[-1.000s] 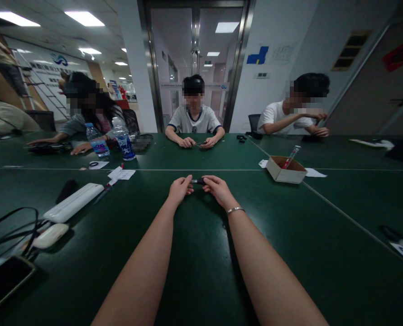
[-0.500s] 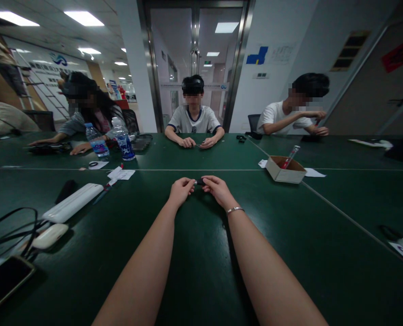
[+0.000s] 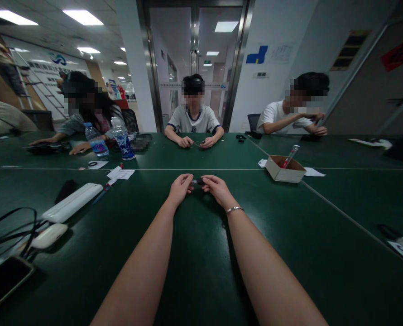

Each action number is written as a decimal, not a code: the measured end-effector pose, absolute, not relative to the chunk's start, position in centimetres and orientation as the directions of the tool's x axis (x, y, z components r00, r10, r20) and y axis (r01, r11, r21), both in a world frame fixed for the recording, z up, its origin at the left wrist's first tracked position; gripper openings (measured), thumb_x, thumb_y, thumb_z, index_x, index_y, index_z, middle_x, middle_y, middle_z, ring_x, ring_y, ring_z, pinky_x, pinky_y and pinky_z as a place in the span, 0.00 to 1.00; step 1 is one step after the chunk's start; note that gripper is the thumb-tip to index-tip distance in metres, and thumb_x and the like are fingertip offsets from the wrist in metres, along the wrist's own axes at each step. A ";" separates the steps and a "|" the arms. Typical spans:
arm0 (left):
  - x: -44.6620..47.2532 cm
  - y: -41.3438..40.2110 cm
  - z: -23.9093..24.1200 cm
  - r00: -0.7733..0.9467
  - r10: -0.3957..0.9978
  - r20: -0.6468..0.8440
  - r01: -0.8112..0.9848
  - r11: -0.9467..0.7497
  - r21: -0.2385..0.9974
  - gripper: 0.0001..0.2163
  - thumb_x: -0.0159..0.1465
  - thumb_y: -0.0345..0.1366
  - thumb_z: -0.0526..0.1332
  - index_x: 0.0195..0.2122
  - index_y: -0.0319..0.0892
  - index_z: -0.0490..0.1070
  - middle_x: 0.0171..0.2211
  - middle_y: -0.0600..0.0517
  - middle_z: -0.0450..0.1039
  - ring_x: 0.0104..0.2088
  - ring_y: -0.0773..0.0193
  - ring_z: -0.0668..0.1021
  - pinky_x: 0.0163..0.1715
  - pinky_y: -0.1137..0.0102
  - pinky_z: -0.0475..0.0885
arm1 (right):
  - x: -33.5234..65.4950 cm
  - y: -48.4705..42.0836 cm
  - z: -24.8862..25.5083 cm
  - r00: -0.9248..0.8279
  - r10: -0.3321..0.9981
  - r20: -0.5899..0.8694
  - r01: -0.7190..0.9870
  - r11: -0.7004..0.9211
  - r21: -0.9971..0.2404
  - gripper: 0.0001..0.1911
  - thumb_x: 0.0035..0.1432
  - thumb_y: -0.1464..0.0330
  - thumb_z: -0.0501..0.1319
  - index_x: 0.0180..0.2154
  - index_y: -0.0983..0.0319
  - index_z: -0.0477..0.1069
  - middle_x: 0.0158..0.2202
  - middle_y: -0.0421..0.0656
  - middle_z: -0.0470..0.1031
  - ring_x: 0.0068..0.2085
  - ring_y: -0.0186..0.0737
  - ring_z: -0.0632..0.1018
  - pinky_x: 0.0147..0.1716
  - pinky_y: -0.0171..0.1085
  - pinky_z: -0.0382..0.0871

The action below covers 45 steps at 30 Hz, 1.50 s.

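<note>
Above the green table [image 3: 201, 253], a small black object with a shiny metallic end [image 3: 198, 182] spans the gap between my two hands. My left hand [image 3: 180, 188] is closed in a pinch at the metallic end. My right hand [image 3: 216, 188], with a silver bracelet [image 3: 234, 209] at the wrist, is closed on the black end between thumb and fingers. The object is too small to tell its exact kind, and the fingertips hide its ends.
An open box [image 3: 285, 174] with a red-and-clear tube stands to the right. Two bottles [image 3: 122, 142], papers [image 3: 120, 173], a white device [image 3: 73, 203], cables and a phone [image 3: 6, 283] lie leftward. Three people sit around the table; the one opposite [image 3: 194, 120] holds something thin.
My left hand has shifted slightly left, and a little more of the metallic part shows between my hands. My right hand stays nearly still.
</note>
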<state>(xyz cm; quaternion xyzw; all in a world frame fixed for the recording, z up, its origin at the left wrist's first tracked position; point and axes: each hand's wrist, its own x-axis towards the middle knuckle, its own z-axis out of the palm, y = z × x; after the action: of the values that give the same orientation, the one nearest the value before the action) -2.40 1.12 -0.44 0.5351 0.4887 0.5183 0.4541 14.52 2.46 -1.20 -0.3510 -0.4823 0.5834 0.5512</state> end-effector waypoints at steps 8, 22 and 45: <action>-2.2 1.1 -0.9 -0.012 0.992 0.126 0.100 -0.124 0.987 0.17 0.61 0.38 0.61 0.51 0.39 0.68 0.38 0.46 0.74 0.29 0.68 0.76 0.23 0.77 0.69 | 14.6 2.4 -1.2 -0.152 0.981 0.121 -0.292 0.072 -0.954 0.21 0.39 0.60 0.75 0.35 0.64 0.77 0.25 0.41 0.75 0.25 0.32 0.73 0.25 0.31 0.68; -1.9 0.8 -0.4 -0.029 0.986 0.166 0.098 -0.162 0.982 0.15 0.56 0.31 0.64 0.45 0.41 0.67 0.43 0.46 0.71 0.34 0.66 0.76 0.26 0.77 0.71 | 14.5 2.3 -1.2 -0.145 0.981 0.131 -0.274 0.088 -0.958 0.20 0.40 0.60 0.75 0.35 0.64 0.77 0.26 0.41 0.75 0.25 0.32 0.73 0.25 0.30 0.67; -2.1 0.8 -0.5 0.002 0.992 0.125 0.148 -0.124 0.981 0.11 0.63 0.37 0.56 0.44 0.39 0.71 0.31 0.49 0.72 0.27 0.68 0.72 0.20 0.79 0.64 | 14.5 2.4 -1.2 -0.153 0.978 0.138 -0.262 0.095 -0.960 0.21 0.39 0.60 0.75 0.35 0.64 0.77 0.27 0.41 0.75 0.26 0.33 0.74 0.25 0.31 0.68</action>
<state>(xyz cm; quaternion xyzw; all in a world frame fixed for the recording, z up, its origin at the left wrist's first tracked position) -2.09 0.80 -0.51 0.5643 0.5050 0.4937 0.4276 14.50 2.39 -1.20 -0.3571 -0.5014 0.5702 0.5439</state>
